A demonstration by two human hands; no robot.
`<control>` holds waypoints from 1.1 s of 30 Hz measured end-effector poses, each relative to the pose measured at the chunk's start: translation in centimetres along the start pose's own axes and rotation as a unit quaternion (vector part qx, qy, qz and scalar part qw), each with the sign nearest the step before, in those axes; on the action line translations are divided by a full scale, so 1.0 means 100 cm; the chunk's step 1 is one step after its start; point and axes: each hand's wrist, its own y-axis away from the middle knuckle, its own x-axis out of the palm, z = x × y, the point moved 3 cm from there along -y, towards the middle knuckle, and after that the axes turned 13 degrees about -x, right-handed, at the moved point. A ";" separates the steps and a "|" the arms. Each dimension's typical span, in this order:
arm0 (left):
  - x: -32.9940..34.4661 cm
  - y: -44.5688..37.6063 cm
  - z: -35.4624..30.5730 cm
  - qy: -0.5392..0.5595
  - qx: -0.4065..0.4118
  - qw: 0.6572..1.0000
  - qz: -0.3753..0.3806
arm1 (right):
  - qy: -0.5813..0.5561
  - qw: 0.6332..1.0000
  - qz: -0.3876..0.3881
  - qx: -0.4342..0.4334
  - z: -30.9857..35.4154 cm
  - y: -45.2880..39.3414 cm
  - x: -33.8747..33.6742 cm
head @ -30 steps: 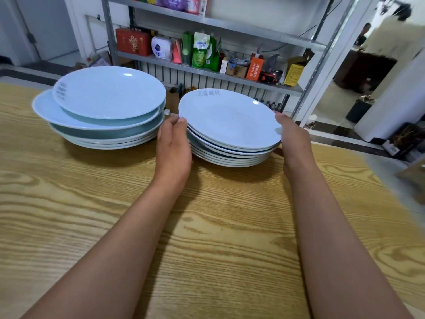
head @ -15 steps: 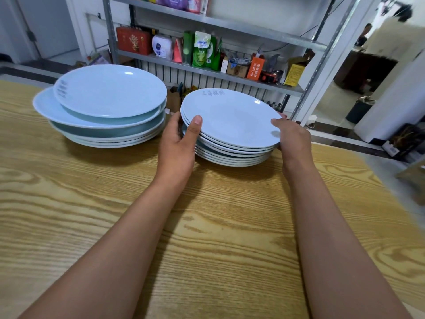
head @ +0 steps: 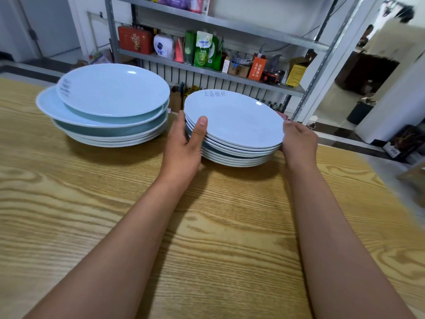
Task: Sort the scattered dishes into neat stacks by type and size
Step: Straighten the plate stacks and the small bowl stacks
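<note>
Two stacks of pale blue-white plates stand on the wooden table. The smaller stack sits at the middle right. My left hand grips its left rim, thumb lying over the top plates. My right hand holds the right rim with curled fingers. The upper plates look slightly raised and tilted off the lower ones. The bigger stack stands to the left, its top plate shifted off-centre, with neither hand touching it.
A metal shelf rack with boxes, pouches and bottles stands just behind the table's far edge. The table's right edge runs diagonally; beyond it lies floor with a dark bin and a person far off.
My left thumb has come up over the smaller stack's left rim, and both hands have closed on the upper plates, which have lifted a little off the lower ones.
</note>
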 end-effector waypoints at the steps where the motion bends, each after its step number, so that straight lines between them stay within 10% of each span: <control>1: 0.001 -0.002 0.001 -0.002 -0.003 1.000 0.021 | -0.006 1.000 0.003 0.000 0.000 0.000 0.000; 33: -0.005 0.002 -0.005 0.062 -0.038 0.997 -0.017 | -0.048 0.999 0.018 0.016 0.006 0.009 0.001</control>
